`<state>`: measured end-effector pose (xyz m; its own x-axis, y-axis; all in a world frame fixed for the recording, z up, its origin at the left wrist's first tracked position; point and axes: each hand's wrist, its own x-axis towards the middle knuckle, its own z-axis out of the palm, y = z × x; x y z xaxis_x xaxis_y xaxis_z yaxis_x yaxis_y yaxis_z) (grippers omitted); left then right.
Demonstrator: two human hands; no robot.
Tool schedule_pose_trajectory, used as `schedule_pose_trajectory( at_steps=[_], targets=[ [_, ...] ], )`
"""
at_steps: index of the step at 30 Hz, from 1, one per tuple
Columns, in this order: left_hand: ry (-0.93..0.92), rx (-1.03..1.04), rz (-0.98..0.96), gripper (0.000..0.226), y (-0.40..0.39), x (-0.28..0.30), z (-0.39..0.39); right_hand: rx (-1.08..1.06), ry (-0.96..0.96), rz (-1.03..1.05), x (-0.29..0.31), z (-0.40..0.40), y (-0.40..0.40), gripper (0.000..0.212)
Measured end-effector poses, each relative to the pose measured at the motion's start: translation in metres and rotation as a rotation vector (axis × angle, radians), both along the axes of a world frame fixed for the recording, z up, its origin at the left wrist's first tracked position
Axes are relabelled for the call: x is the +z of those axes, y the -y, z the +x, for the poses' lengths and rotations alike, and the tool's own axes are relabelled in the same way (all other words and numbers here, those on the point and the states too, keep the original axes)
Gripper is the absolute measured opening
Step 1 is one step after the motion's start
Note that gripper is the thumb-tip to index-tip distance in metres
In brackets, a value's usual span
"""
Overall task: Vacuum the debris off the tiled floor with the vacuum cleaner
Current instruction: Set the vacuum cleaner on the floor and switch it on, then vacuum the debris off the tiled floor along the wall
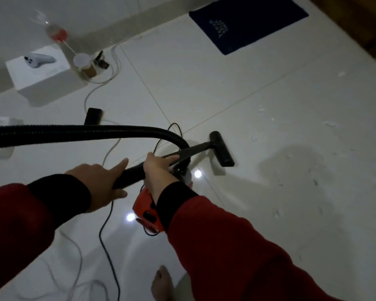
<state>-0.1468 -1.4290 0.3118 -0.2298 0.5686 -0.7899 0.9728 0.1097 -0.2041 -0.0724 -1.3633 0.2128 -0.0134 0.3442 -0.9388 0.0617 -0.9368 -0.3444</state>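
We've got the right hand [159,168] gripping the wand [191,149], fingers curled round it; the left hand [98,181] grips the hose [130,172] w/ index finger stretched along it. The floor head [222,148] sits on the tiled floor [269,94], ahead & right of both hands, right hand nearer. Debris [291,170], pale flecks, probably paper, lies scattered right of the head, so the sweep goes rightward, head's long axis roughly across it. The red vacuum body [144,205] is below the right wrist.

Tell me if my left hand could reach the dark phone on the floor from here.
Probably not without bending down. The left hand is gripping the hose, and the phone lies on the floor beyond another run of that hose. Nothing covers it.
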Motion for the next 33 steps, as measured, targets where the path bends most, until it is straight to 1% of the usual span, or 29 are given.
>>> schedule_pose_trajectory(
  at_steps=[2,4,6,7,9,12,15,17,18,20,21,23,24,25,27,29,33],
  targets=[
    [0.175,0.229,-0.144,0.077,0.014,0.010,-0.003,0.036,-0.010,-0.014,-0.002,-0.001,0.019,0.084],
    [0.290,0.323,-0.213,0.079,0.029,0.013,-0.007,0.030,-0.023,-0.020,-0.005,-0.004,0.038,0.083],
    [0.371,0.421,-0.226,0.080,0.044,0.011,-0.010,0.001,-0.015,-0.036,-0.006,-0.009,0.053,0.083],
    [0.404,0.465,-0.224,0.080,0.051,0.007,-0.011,-0.037,-0.034,-0.055,-0.009,-0.011,0.060,0.084],
    [0.451,0.502,-0.210,0.081,0.061,0.000,-0.011,-0.224,-0.166,-0.116,-0.010,-0.013,0.074,0.084],
    [0.538,0.617,-0.176,0.085,0.070,-0.012,-0.012,-0.411,-0.285,-0.111,-0.009,-0.014,0.099,0.080],
    [0.668,0.812,-0.222,0.091,0.075,-0.017,-0.014,-0.520,-0.265,-0.072,-0.019,-0.008,0.108,0.073],
    [0.738,0.908,-0.287,0.087,0.076,-0.019,-0.015,-0.505,-0.190,-0.052,-0.032,-0.002,0.100,0.073],
    [0.773,0.947,-0.308,0.081,0.075,-0.022,-0.015,-0.493,-0.153,-0.043,-0.039,0.002,0.093,0.075],
    [0.847,1.003,-0.303,0.070,0.071,-0.032,-0.013,-0.488,-0.123,-0.018,-0.051,0.013,0.078,0.077],
    [0.883,1.034,-0.285,0.068,0.068,-0.038,-0.011,-0.489,-0.134,0.008,-0.056,0.018,0.073,0.077],
    [0.945,1.100,-0.248,0.068,0.060,-0.051,-0.001,-0.544,-0.235,0.073,-0.068,0.028,0.071,0.074],
    [0.972,1.132,-0.234,0.067,0.055,-0.058,0.004,-0.586,-0.305,0.104,-0.073,0.032,0.073,0.066],
    [0.995,1.158,-0.225,0.065,0.052,-0.064,0.008,-0.625,-0.362,0.118,-0.076,0.034,0.075,0.064],
    [1.032,1.188,-0.210,0.066,0.046,-0.075,0.016,-0.691,-0.406,0.121,-0.082,0.036,0.075,0.058],
    [1.045,1.196,-0.187,0.068,0.044,-0.085,0.021,-0.736,-0.391,0.097,-0.091,0.036,0.069,0.060],
    [1.061,1.234,-0.165,0.067,0.039,-0.097,0.030,-0.631,-0.301,0.081,-0.097,0.041,0.050,0.063]
  ],
)
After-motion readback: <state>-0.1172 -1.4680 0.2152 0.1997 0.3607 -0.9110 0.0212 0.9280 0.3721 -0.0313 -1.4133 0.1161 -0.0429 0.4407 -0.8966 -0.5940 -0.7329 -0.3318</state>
